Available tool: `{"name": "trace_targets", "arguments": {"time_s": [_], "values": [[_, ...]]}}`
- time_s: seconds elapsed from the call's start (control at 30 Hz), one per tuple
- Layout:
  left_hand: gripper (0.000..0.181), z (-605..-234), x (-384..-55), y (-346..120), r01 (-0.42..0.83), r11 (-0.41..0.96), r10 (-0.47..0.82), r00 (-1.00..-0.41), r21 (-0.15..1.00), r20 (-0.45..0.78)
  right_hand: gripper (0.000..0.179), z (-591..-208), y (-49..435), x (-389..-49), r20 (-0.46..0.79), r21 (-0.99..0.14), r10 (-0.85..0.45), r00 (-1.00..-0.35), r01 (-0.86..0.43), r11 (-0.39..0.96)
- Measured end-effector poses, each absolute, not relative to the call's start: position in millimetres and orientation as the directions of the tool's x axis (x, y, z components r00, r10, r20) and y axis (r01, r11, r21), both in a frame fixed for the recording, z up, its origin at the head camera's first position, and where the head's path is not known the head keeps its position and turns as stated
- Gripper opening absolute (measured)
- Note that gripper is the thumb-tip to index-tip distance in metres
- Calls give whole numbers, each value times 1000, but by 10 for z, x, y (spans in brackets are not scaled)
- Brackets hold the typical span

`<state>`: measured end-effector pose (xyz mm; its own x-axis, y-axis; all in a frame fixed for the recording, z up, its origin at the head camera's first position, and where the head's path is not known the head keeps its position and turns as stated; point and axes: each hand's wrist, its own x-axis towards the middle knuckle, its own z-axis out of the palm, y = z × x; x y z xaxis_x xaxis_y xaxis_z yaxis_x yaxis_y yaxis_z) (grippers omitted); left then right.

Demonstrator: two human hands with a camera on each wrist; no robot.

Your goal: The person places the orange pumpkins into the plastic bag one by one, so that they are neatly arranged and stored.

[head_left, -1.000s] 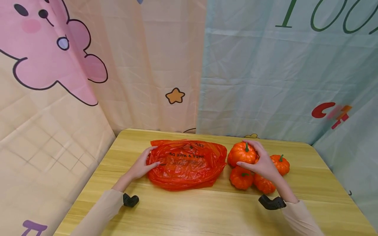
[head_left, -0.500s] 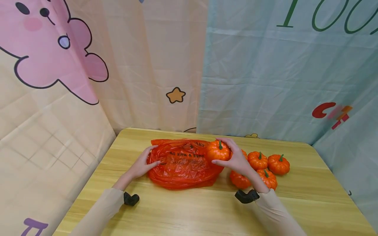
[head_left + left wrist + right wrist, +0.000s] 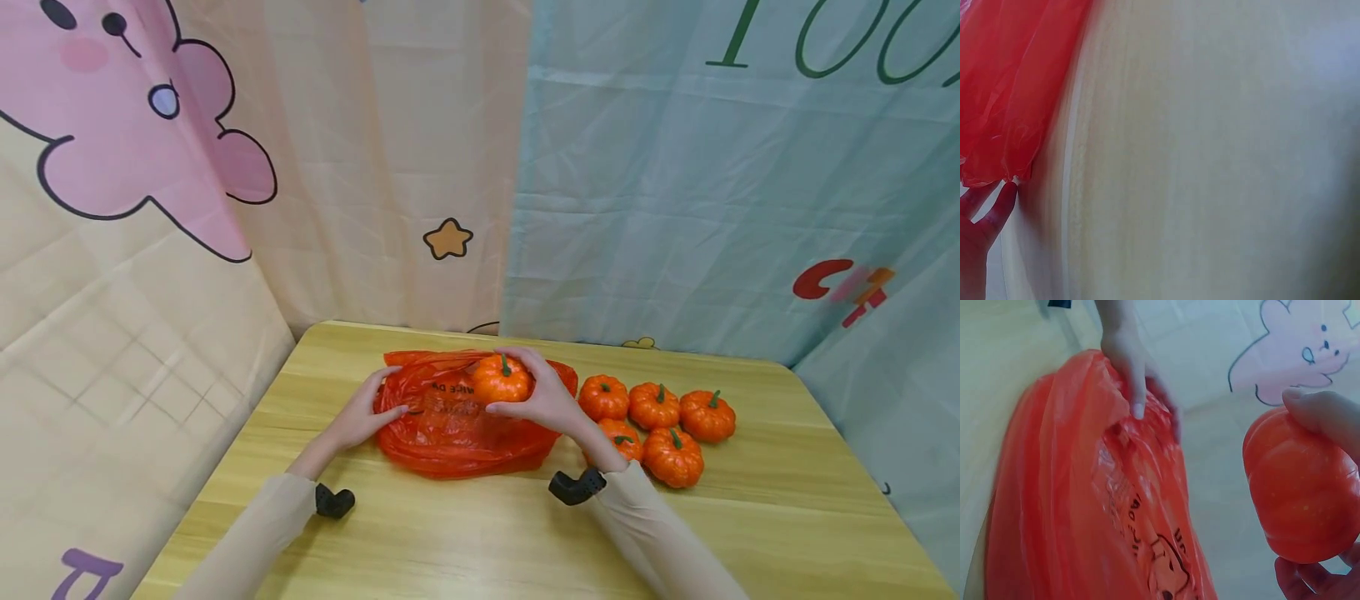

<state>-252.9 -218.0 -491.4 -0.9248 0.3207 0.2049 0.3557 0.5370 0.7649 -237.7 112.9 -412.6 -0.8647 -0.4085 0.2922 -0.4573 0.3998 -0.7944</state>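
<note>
In the head view, my right hand [image 3: 542, 392] grips a small orange pumpkin [image 3: 501, 380] with a green stem, over the right part of an open red plastic bag [image 3: 450, 450]. The right wrist view shows the thumb on one side of this pumpkin [image 3: 1300, 487] and fingertips on the other. My left hand [image 3: 360, 417] is at the bag's left end, thumb and fingers spread apart along its mouth. Dark printed lettering shows on the bag. In the left wrist view, the left fingertips [image 3: 1005, 203] are right at the edge of the red plastic.
Several more orange pumpkins [image 3: 675, 458] stand grouped on the wooden table [image 3: 450, 542], right of the bag. Printed curtains [image 3: 375, 167] hang behind and beside the table. A black wrist device [image 3: 576, 487] shows below each hand.
My right hand has lifted the pumpkin from the group and carried it left, over the bag. The left hand has stayed at the bag's left end.
</note>
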Motion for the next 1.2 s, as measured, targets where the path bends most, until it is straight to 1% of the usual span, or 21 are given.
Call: {"name": "trace_targets", "arguments": {"time_s": [0.27,0.5,0.53,0.73,0.77,0.9,1.0,1.2], "values": [[68,-4906,-2527,-2191,363,533,327,-921,764,209,76,-4120,796,-2458,278,-782,-465,-841,-479,398],[68,-4868,-2522,-2161,362,527,319,-923,769,216,77,-4144,525,-2519,299,-767,-442,-846,-489,416],[67,-4820,-2493,-2143,366,530,321,-922,765,219,78,-4149,488,-2526,297,-765,-440,-847,-487,421],[66,-4857,-2510,-2166,360,530,323,-923,768,210,78,-4225,274,-2623,269,-781,-427,-863,-455,427],[66,-4908,-2538,-2182,357,527,319,-924,771,210,78,-4244,243,-2644,272,-779,-426,-863,-458,430],[66,-4916,-2538,-2182,366,522,322,-921,770,219,76,-4297,135,-2716,276,-741,-430,-860,-475,474],[66,-4922,-2539,-2186,367,526,321,-921,767,221,77,-4319,60,-2759,254,-712,-427,-868,-467,524],[65,-4910,-2535,-2189,371,530,320,-920,763,225,77,-4359,-67,-2852,166,-722,-397,-903,-386,575]]}}
